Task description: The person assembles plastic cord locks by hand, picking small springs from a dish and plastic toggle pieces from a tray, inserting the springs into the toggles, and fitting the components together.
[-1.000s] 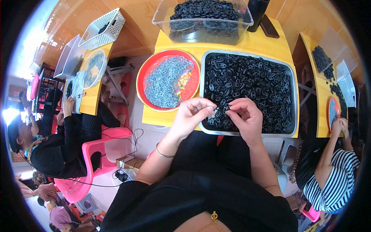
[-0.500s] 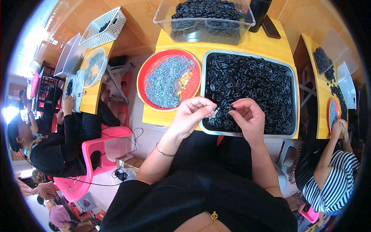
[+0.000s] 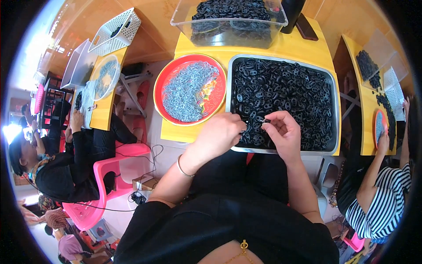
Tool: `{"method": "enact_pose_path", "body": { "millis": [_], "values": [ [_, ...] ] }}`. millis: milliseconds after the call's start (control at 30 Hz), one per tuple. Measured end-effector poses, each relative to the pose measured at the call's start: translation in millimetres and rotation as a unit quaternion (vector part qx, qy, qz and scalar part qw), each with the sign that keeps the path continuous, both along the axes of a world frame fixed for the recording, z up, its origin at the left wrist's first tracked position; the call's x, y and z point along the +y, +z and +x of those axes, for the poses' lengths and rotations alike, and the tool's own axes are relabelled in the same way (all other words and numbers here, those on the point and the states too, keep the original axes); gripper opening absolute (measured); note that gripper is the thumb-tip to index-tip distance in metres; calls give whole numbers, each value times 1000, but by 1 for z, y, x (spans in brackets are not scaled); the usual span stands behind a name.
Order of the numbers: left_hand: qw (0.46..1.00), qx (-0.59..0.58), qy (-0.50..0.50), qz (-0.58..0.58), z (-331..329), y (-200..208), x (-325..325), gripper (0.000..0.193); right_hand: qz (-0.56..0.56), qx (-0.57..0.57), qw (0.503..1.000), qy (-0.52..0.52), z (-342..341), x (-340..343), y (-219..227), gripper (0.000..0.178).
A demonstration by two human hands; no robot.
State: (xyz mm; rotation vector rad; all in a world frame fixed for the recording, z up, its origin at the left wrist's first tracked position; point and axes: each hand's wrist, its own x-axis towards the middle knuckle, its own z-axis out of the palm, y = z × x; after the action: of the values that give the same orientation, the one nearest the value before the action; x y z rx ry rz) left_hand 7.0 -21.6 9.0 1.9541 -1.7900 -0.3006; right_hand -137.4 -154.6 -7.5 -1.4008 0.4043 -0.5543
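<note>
My right hand [image 3: 283, 134] pinches a small black plastic piece [image 3: 266, 122] between thumb and fingertips, over the near edge of a steel tray [image 3: 337, 105]. Heaped in that tray are many flat black oval pieces [image 3: 285, 94] with holes in them. To its left my left hand [image 3: 220, 134] hangs back upward with the fingers curled closed. Its fingertips are turned away, so whatever it may hold is hidden. Just beyond the left hand stands a round red tray [image 3: 167, 79] holding a pile of small silvery metal pieces [image 3: 189, 94].
A clear plastic bin [image 3: 228, 39] with more black pieces stands at the back, beside a dark cylinder [image 3: 292, 15] and a dark phone-like slab [image 3: 307, 27]. Co-workers sit at yellow tables left and right. A pink chair [image 3: 103, 176] and cables are on the left floor.
My left hand has rolled from a visible thumb-and-finger pinch to back upward, fingers curled. The right hand keeps its pinch almost in place. The right-hand co-worker has parted their hands.
</note>
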Motion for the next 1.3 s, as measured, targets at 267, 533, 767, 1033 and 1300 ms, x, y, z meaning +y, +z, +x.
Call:
{"method": "enact_pose_path", "body": {
  "millis": [267, 533, 767, 1033, 1300],
  "values": [
    [992, -109, -10, 60, -12, -4, -14, 17, 17, -12, 1000, 11, 0, 1, -4, 19],
    [942, 316, 113, -14, -5, 8, -10, 10, 10, 12, 999, 38, -2, 1, 1, 17],
    [660, 732, 111, -128, -7, -8, -2, 13, 13, -21, 999, 39, 1, 6, 2, 19],
    [623, 760, 113, -148, -13, -19, 1, 18, 54, 8, 998, 41, 3, 13, 10, 19],
    [645, 739, 111, -160, -14, -18, 3, 16, 38, 9, 999, 29, 3, 12, 15, 19]
  ]
}}
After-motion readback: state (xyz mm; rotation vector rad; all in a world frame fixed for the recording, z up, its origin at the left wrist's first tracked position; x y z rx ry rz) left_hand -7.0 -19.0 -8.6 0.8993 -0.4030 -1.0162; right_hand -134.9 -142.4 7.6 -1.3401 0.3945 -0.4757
